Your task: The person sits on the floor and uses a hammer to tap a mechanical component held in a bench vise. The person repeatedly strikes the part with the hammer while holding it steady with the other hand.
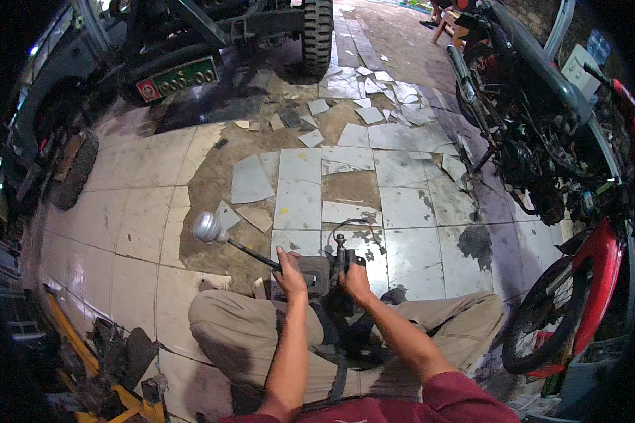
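A silver dome-shaped head (208,226) on a black rod (250,253) extends leftward from my left hand (289,275), whose fingers are closed around the rod's right end, with one finger raised. My right hand (353,278) grips a black cylindrical metal part (349,258) just to the right. A metal fitting (340,241) stands above it, with a thin looped cable (360,221) behind. A dark grey block (315,271) sits between my hands, over my crossed legs (444,321); how it joins the held parts, I cannot tell.
Cracked tiles (402,204) and broken fragments (310,137) cover the floor. A vehicle's tyre (316,39) stands ahead left, a motorcycle (501,113) and red-fendered wheel (593,296) at right. Yellow metal equipment (85,345) lies left. A seated person's foot (428,23) shows at the far back.
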The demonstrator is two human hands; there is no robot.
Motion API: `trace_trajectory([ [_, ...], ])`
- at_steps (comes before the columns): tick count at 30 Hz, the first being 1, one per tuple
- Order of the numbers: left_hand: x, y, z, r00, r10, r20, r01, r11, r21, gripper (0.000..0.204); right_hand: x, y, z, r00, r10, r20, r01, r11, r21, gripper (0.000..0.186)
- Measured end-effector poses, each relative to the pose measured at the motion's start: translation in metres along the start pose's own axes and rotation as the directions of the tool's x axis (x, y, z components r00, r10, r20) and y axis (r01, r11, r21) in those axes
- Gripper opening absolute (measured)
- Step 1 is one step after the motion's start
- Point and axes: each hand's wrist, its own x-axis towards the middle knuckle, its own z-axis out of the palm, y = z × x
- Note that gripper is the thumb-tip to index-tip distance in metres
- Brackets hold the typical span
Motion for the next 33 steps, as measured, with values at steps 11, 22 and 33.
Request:
trace_trajectory([
  [11,0.003,0.000,-0.004,0.995,-0.082,-0.052,0.081,0.996,-0.029,0.054,-0.017,-0.014,-0.005,0.993,-0.119,-0.025,0.121,0.989,0.088,0.024],
  [22,-0.005,0.009,-0.003,0.999,-0.041,0.029,0.042,0.999,-0.012,0.052,-0.027,-0.017,0.002,0.986,-0.163,-0.021,0.164,0.977,0.136,0.022],
  [33,-0.002,0.008,0.002,0.999,-0.033,-0.004,0.033,0.999,0.020,0.052,0.010,0.007,-0.005,0.988,0.008,-0.156,0.026,0.977,0.213,0.036],
])
